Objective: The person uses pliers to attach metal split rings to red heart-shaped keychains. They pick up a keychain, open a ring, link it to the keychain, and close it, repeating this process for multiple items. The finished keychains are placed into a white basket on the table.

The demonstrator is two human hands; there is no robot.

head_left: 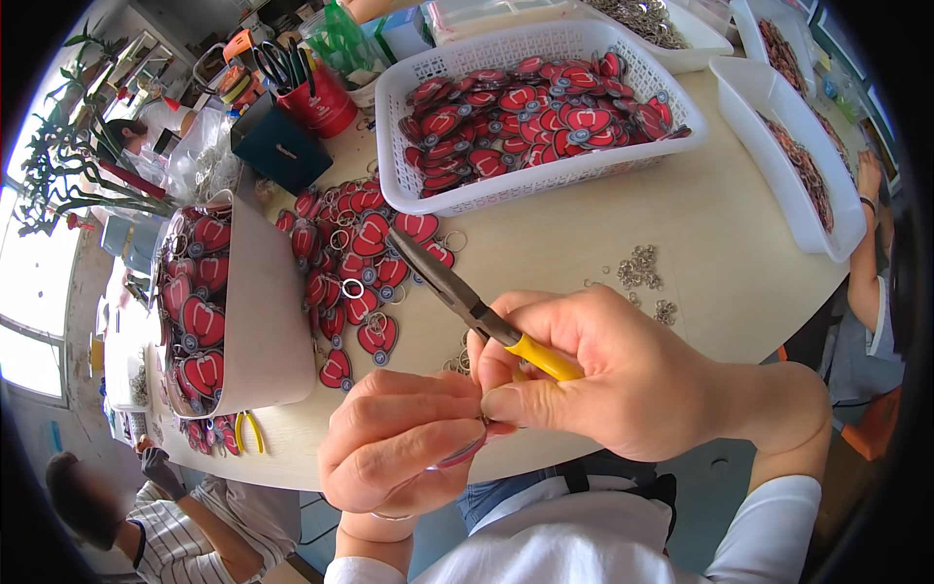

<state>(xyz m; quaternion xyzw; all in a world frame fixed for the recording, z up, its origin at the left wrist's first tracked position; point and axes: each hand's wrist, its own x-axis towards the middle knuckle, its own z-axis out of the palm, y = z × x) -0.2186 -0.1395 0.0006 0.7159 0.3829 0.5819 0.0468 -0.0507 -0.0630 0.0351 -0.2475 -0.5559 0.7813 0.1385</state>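
Note:
My left hand [394, 443] is closed around a red tag with a dark edge [463, 455], mostly hidden by the fingers. Long-nose pliers with yellow handles [440, 277] lie across my right hand [628, 380], their jaws pointing up and left. The right thumb and fingertips meet the left fingertips at the tag's upper end; any small part pinched there is too hidden to make out. Just beyond my hands, red heart-shaped tags [377, 336], several with split rings, lie heaped on the table.
A white basket [545, 185] of similar tags stands at the back, a pale bin [258, 311] of them at left. Small metal rings [637, 268] lie right of centre. White trays [778, 165] stand far right. Yellow-handled pliers [250, 432] lie near the left edge. Other people sit left and right.

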